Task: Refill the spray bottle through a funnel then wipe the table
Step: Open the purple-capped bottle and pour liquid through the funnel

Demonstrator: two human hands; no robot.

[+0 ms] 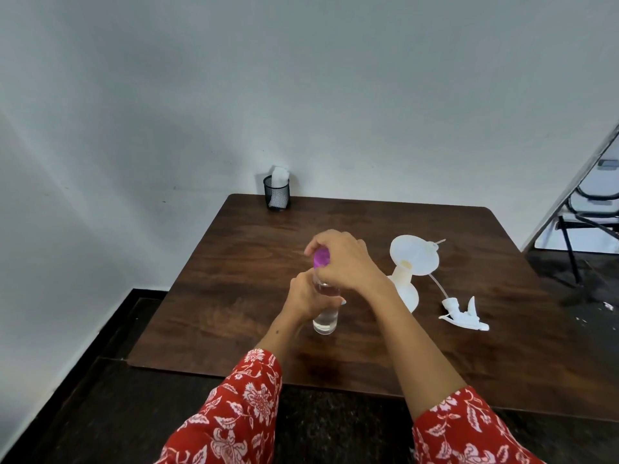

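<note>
Your left hand [306,298] grips the clear bottle [325,318], which stands upright near the middle of the bench [214,296]. Your right hand [345,259] is curled over its purple cap [321,257]. Just to the right stands the spray bottle [407,294] with a funnel [413,259] in its neck. The trigger sprayer [464,313] lies beyond, toward the right edge. A mesh cup [276,192] holding white cloth sits at the far left corner.

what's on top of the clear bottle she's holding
A purple cap sits on the clear bottle, gripped by the right hand. The left hand covers the neck, so the join is hidden.
</note>
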